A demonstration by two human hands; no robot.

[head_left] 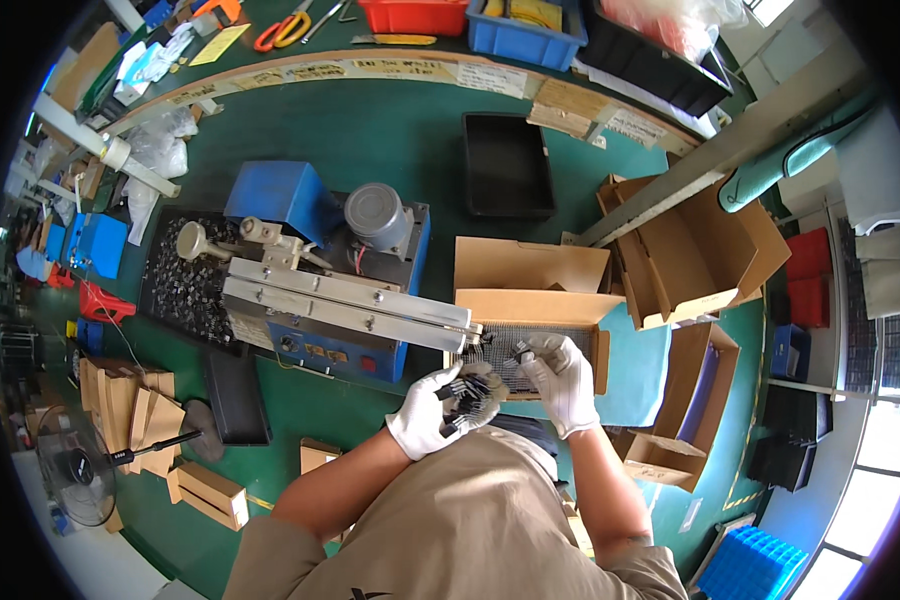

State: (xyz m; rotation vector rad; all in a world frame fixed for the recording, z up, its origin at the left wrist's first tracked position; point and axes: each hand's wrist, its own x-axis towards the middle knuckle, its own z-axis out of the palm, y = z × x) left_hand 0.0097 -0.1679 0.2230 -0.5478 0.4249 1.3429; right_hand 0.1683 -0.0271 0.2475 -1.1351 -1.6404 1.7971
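My left hand [422, 417], in a white glove, is closed around a cluster of small black-and-silver parts [467, 397]; their exact kind is too small to make out. A pale cloth or bag-like patch shows around that cluster. To its right, my gloved right hand [562, 383] pinches one small dark part [520, 350] at its fingertips. Beneath that hand lies an open cardboard box [602, 362] with rows of small grey pieces in it. Just beyond my left hand ends the long metal rail [370, 305] of a blue bench machine [275, 200].
A black tray [185, 240] heaped with small dark parts stands left of the machine. Another black tray [508, 165] lies behind the box. Cardboard boxes [690, 250] stand on the right, under a slanting metal post [660, 190]. A fan [75, 465] is at lower left.
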